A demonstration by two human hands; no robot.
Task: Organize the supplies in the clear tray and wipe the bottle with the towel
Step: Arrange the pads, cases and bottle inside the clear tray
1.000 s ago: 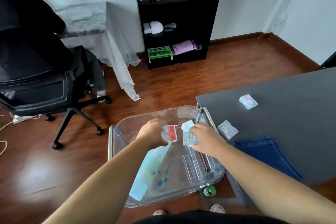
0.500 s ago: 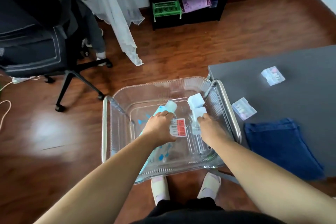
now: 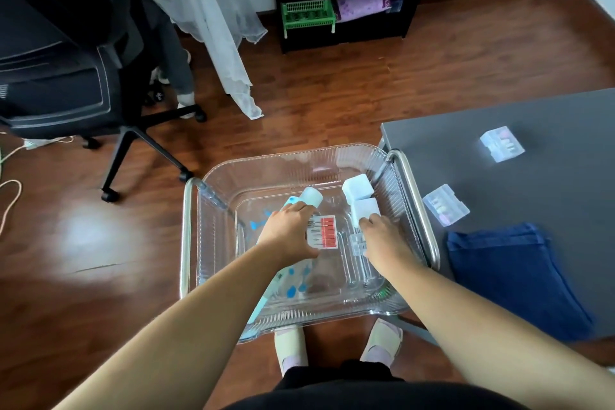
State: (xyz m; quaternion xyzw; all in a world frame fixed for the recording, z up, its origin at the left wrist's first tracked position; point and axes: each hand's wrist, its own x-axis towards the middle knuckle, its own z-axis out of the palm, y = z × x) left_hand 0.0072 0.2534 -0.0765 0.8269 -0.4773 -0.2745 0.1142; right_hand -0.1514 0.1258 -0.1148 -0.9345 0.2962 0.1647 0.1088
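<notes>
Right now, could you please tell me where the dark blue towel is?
The dark blue towel lies on the grey table at the right of the head view, just right of the clear plastic tray, below a small clear plastic case.

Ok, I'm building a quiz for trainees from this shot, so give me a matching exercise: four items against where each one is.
Items:
1. blue towel
2. red-labelled bit case
3. green basket
4. white blocks

Places:
A. black shelf unit
B. grey table
C. tray, under left hand
D. tray, beside right hand

Pairs: 1-B, 2-C, 3-A, 4-D
</notes>
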